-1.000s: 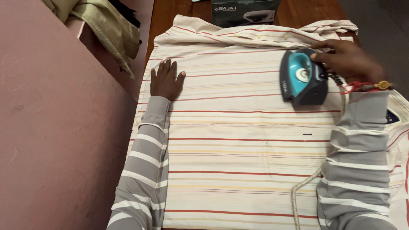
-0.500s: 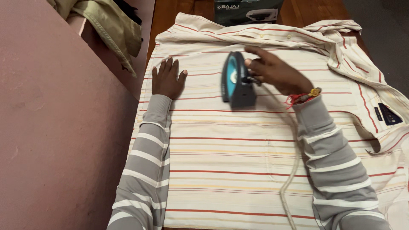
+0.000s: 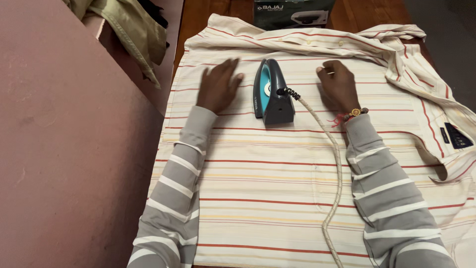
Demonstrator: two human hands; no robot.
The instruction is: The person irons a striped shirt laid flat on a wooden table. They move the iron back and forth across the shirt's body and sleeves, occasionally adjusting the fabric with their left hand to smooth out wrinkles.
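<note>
While hands (image 3: 218, 85) flank iron (image 3: 271, 92), dark box (image 3: 293, 12) sits beyond.

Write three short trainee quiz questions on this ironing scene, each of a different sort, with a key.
1. True or false: the right hand grips the dark grey and teal electric iron.
2. What does the left hand rest on? A) cream shirt with red and yellow stripes B) dark cardboard box C) olive cloth
3. Fill in: the braided white cord runs from the iron between the two ____ sleeves.

Key: 1 false, neither hand touches it; 2 A; 3 grey striped.
</note>
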